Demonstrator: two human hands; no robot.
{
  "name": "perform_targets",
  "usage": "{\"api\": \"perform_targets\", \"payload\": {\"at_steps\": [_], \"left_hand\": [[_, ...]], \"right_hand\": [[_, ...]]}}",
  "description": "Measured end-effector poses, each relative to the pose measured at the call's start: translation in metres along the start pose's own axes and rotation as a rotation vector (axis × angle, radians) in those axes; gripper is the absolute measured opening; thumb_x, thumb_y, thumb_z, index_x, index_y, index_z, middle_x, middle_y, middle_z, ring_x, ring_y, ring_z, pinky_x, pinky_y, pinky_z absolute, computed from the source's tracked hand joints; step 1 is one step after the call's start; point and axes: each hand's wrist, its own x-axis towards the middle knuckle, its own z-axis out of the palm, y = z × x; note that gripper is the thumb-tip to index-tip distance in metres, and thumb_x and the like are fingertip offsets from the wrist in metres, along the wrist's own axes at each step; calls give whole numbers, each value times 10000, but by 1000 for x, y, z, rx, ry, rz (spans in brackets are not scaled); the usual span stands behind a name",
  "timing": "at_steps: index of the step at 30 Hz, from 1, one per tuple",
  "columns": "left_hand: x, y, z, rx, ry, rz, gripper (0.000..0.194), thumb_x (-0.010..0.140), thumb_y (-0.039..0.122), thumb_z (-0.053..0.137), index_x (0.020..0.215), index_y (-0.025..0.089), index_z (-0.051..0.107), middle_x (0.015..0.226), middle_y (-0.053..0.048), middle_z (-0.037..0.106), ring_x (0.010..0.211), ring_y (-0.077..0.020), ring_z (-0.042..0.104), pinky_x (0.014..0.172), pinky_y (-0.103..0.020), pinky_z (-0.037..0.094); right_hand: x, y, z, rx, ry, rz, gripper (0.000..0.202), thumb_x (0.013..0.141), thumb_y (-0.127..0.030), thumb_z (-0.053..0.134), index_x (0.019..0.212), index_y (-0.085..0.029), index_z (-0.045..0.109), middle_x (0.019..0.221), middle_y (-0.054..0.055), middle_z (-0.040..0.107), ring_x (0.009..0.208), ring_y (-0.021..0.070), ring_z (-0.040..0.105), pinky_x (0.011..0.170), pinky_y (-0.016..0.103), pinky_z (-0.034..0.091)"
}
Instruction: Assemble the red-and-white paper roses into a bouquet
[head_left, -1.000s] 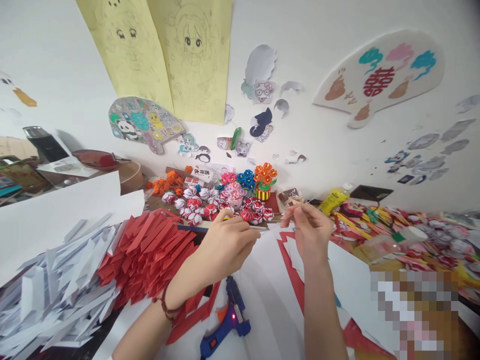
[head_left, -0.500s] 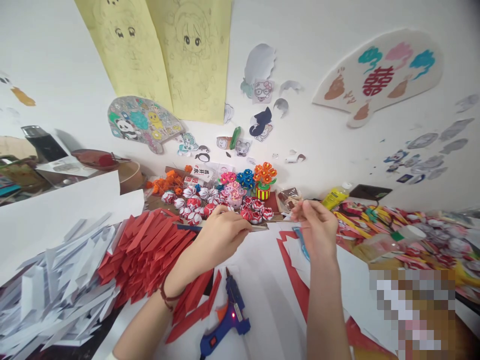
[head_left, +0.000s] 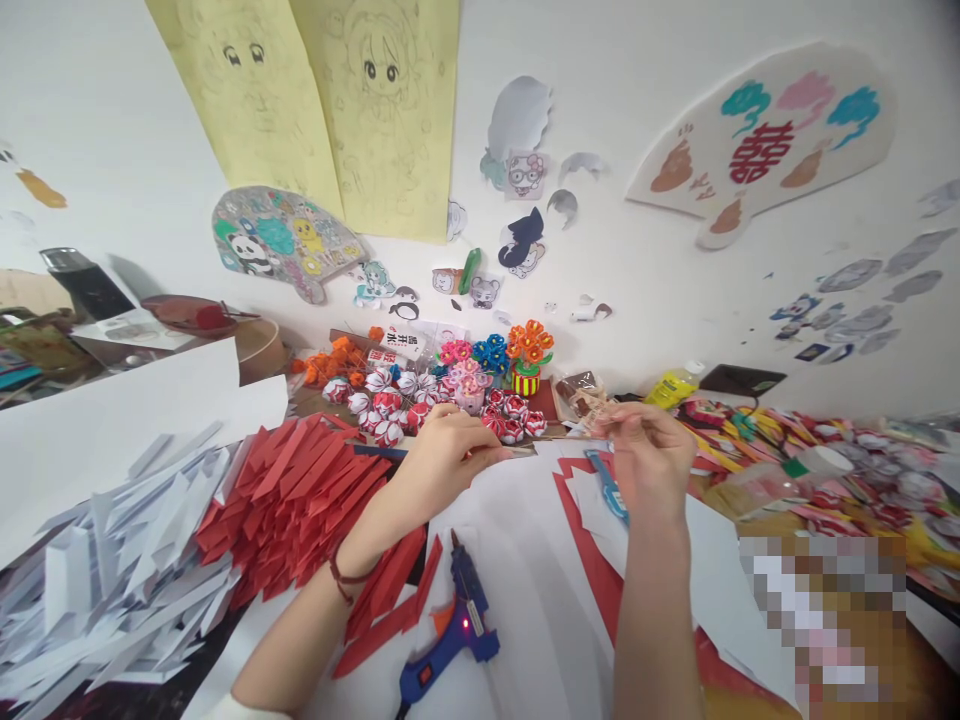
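Observation:
My left hand (head_left: 444, 455) is closed, pinching a thin dark strip (head_left: 510, 453) that lies across the white sheet (head_left: 525, 560) on the table. My right hand (head_left: 651, 462) is a little to the right, thumb and fingers pinched on a small pale piece too small to identify. A blue object (head_left: 609, 492) lies partly hidden under that hand. The blue and orange glue gun (head_left: 448, 640), its red light on, rests on the sheet below and between my forearms. Next to my left wrist sits a pile of red folded paper strips (head_left: 300, 500).
A heap of white paper strips (head_left: 112, 590) fills the left. Red-and-white paper balls (head_left: 390, 405) and a pot of paper flowers (head_left: 528, 362) stand by the wall. A yellow bottle (head_left: 670, 388) and colourful scraps (head_left: 810, 460) crowd the right. Drawings cover the wall.
My right hand has moved to the right, away from my left hand, widening the gap between them. My left hand stays on the strip. The view has shifted slightly.

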Motion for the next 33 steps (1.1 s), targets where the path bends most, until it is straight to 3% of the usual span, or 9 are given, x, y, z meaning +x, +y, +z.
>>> {"api": "perform_targets", "payload": {"at_steps": [9,21,28,33], "left_hand": [[1,3,0,5,156,-53,179,877,309,673,729,215,715,677,21,652,676,-131,563,800,-338,360],[-2,6,4,354,395,88,227,920,252,610,713,188,677,690,4,645,673,-137,514,827,-355,376],[-2,11,1,458,456,117,186,896,190,631,711,181,655,675,7,632,664,-135,501,806,-341,396],[-3,12,1,481,457,120,184,904,189,618,722,186,645,682,8,627,673,-135,503,822,-344,399]], "right_hand": [[0,-4,3,77,-51,-23,123,803,-324,743,790,-202,740,762,34,683,647,152,635,564,284,497],[-2,-3,6,-22,-13,-126,97,818,-277,708,827,-202,769,759,46,709,560,151,601,548,319,489],[-3,-4,10,-158,51,-164,108,814,-292,705,822,-199,759,759,53,708,533,148,589,556,340,481],[-4,-2,12,-133,65,-187,96,806,-254,711,858,-201,771,772,45,714,550,143,601,563,322,489]]}}
